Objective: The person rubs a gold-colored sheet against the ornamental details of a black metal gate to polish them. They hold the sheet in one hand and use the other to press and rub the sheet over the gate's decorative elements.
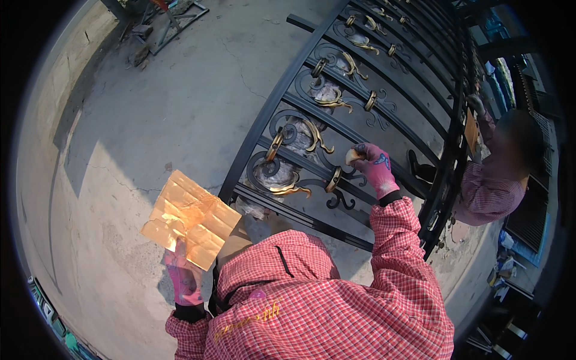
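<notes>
My left hand [183, 277], in a pink glove, holds up a flat piece of brown cardboard [191, 219] smeared with gold paint. My right hand [375, 167], also pink-gloved, grips a small pale sponge or brush [352, 156] and reaches over a black wrought-iron gate panel [360, 108]. The tool's tip is next to a gold collar [333, 179] on a black scroll. Several scrolls, leaves and collars on the panel show gold paint. My red checked sleeves fill the lower part of the view.
The gate lies raised above a concrete floor [180, 102]. Another person in a red checked shirt [489, 186] works at the gate's far side on the right. Metal frames and scrap [162, 24] lie at the top left. Clutter sits at the lower right.
</notes>
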Tool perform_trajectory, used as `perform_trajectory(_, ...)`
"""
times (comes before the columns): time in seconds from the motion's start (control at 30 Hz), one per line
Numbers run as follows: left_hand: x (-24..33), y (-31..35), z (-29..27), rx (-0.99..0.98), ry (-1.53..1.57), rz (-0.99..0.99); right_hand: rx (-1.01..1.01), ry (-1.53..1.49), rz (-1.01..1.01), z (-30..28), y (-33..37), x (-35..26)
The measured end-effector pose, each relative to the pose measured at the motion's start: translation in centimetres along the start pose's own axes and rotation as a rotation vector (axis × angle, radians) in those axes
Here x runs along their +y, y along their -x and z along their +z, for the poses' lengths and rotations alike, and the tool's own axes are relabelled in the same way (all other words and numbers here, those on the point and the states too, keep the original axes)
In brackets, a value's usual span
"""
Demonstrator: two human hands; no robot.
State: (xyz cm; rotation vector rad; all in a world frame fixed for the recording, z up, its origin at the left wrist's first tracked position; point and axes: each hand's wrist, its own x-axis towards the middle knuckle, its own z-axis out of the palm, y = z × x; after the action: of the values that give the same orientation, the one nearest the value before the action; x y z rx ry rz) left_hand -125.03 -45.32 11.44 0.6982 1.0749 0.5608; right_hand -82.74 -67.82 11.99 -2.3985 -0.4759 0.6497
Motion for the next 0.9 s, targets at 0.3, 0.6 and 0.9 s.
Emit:
perform_trajectory(0.3,0.1,0.9,1.6,-0.011,0.027,0.024,-0.003,0.248,-0.155,1.6,0.9,-0.1)
perform_trajectory(0.6,-1.0,2.0,1.5,-0.033,0.051,0.040,0.078,0.177,-0.101,1.7,1.3,2.1)
perform_trajectory(0.9,-1.1,3.5,3.0,-0.005,0.057,0.022,0.198,0.032,-0.270,2.0,1.7,3.8)
